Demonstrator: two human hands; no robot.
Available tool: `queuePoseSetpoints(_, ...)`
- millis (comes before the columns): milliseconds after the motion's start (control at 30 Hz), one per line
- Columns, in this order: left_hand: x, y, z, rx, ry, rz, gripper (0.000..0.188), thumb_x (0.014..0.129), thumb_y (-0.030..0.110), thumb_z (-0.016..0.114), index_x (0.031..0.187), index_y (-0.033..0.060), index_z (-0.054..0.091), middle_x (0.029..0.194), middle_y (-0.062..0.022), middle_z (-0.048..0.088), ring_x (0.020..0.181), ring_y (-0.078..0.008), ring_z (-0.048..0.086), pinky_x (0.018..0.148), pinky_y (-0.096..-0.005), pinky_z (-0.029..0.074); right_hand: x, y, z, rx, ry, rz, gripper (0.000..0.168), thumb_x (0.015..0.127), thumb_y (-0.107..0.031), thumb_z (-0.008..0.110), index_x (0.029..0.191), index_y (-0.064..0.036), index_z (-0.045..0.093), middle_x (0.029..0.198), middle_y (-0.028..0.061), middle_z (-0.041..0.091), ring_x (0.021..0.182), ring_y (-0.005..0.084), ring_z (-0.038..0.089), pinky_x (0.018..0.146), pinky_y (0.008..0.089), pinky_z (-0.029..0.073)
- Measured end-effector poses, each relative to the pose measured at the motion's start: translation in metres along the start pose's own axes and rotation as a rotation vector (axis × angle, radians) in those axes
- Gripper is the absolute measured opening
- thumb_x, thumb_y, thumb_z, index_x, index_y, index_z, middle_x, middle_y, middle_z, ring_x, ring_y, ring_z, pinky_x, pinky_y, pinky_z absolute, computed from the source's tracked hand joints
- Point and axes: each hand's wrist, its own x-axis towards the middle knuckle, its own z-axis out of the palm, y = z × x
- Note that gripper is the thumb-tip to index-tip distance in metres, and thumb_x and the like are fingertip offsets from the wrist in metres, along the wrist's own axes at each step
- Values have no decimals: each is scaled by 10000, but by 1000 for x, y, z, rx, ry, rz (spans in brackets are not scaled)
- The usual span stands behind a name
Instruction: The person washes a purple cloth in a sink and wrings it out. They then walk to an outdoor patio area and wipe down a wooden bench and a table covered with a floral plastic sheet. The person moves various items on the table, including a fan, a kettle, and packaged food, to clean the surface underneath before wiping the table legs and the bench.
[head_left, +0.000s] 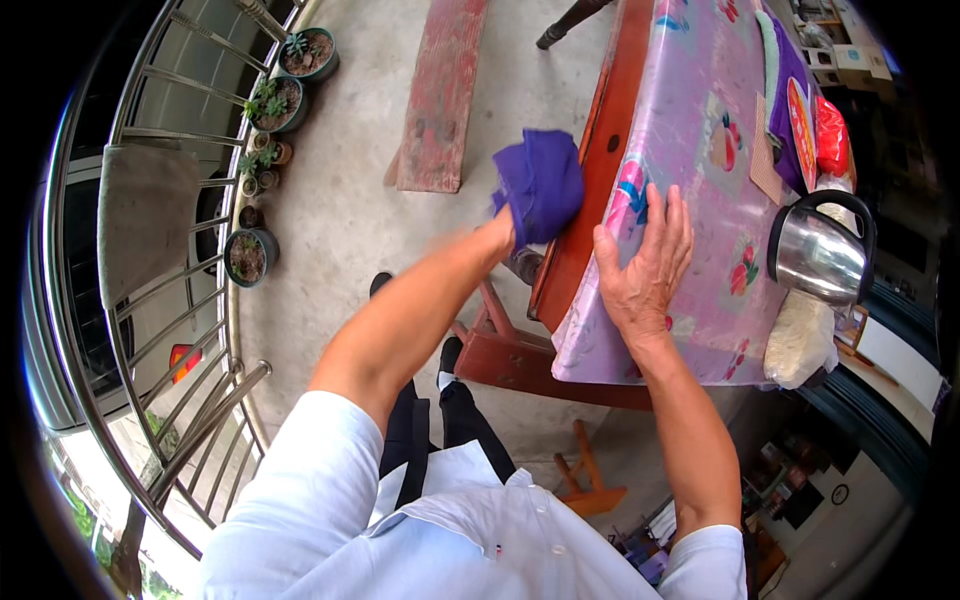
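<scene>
A purple cloth (541, 184) covers the fingers of my left hand (510, 225) and is bunched around it, against the reddish-brown wooden side of the table (600, 172). The cloth hides how the fingers lie. My right hand (649, 270) rests palm down, fingers spread, near the edge of the pink floral plastic tablecloth (697, 277), holding nothing. Farther right on the table stand a steel electric kettle (817, 251) and a clear bag with pale contents (801, 337).
A worn red wooden bench (442, 90) stands ahead, another bench (517, 360) by the table's near end. Potted succulents (279, 105) line the steel railing (56, 247) at left. A red packet (831, 139) and another purple cloth (791, 127) lie at the table's far side.
</scene>
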Motion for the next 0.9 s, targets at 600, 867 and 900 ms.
queuePoseSetpoints(600, -134, 117, -53, -110, -297, -773, 131, 882, 83, 519, 990, 30, 572, 893, -158, 610, 850, -351, 596, 748, -443, 487, -3, 1, 1, -2, 5, -25, 795, 853, -436, 689, 1486, -64, 382, 1524, 218, 339, 1420, 406, 289, 1159, 564, 205)
queuePoseSetpoints(867, -135, 152, -34, -728, 182, -1261, 142, 980, 81, 508, 1077, -10, 559, 1028, -167, 603, 970, -262, 593, 890, -349, 476, -1, 5, 5, -8, 31, -25, 770, 860, -427, 695, 1472, -56, 411, 1515, 230, 349, 1411, 391, 305, 1160, 521, 229)
queuePoseSetpoints(900, -130, 158, -53, -579, 115, -1179, 152, 991, 91, 492, 1097, 1, 552, 1021, -155, 590, 950, -256, 577, 873, -347, 473, -2, 3, 5, -10, 29, -35, 769, 860, -423, 696, 1473, -57, 410, 1515, 231, 348, 1414, 387, 303, 1161, 520, 228)
